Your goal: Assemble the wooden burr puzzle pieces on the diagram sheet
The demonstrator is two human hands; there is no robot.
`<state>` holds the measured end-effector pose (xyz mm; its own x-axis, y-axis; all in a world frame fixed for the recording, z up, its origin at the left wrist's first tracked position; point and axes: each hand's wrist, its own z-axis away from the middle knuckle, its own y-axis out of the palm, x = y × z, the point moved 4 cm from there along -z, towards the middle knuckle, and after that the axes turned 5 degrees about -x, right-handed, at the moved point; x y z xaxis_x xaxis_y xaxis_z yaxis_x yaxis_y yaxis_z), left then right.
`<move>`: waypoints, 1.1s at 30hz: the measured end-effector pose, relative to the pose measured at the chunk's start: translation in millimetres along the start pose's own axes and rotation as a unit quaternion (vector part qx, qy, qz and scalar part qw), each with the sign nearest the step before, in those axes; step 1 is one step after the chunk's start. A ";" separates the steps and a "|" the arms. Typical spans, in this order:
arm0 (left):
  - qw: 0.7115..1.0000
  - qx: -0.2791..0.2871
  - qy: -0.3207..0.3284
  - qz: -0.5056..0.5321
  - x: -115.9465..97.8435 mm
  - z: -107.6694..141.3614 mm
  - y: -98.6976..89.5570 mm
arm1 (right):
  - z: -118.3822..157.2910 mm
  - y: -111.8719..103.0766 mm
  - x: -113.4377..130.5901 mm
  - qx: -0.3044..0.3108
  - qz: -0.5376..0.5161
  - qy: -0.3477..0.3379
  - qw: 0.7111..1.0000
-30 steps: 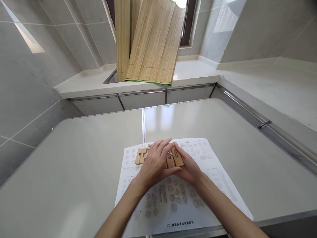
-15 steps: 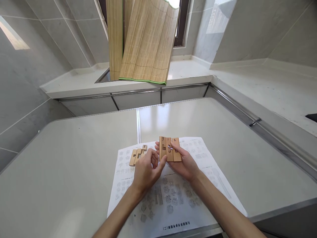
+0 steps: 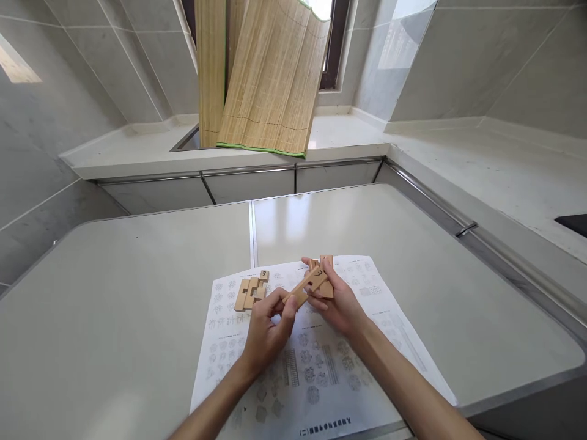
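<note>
The left hand (image 3: 266, 329) grasps a notched wooden piece (image 3: 301, 295); the right hand (image 3: 345, 308) grips other wooden pieces (image 3: 327, 290) above the printed sheet (image 3: 337, 385).

We see light tan wooden pieces (image 3: 301, 294) marked with black figures, and a white sheet (image 3: 376, 348) patterned with grey printed drawings. Our tabletop (image 3: 137, 305) is plain pale grey; the straw-yellow mat (image 3: 270, 79) shows fine lengthwise stripes and green edging (image 3: 261, 149).
</note>
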<state>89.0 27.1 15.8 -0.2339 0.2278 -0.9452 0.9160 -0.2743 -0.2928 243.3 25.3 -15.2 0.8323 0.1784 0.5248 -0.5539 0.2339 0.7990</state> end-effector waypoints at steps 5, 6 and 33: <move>1.000 -0.014 -0.008 0.001 2.8 0.3 -1.2 | 5.2 6.3 -2.9 0.011 0.076 0.017 0.997; 1.000 -0.016 -0.010 0.000 3.0 0.2 -1.4 | 6.0 7.6 -4.0 0.012 0.090 0.019 0.996; 0.999 0.043 0.003 -0.021 6.4 -3.6 -1.5 | 14.4 8.4 12.1 -0.033 0.323 -0.053 0.944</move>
<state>87.3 32.3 10.7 -0.2691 0.2456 -0.9313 0.8742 -0.3436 -0.3432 248.9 15.6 2.1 0.3161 0.2077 0.9257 -0.9438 0.1680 0.2846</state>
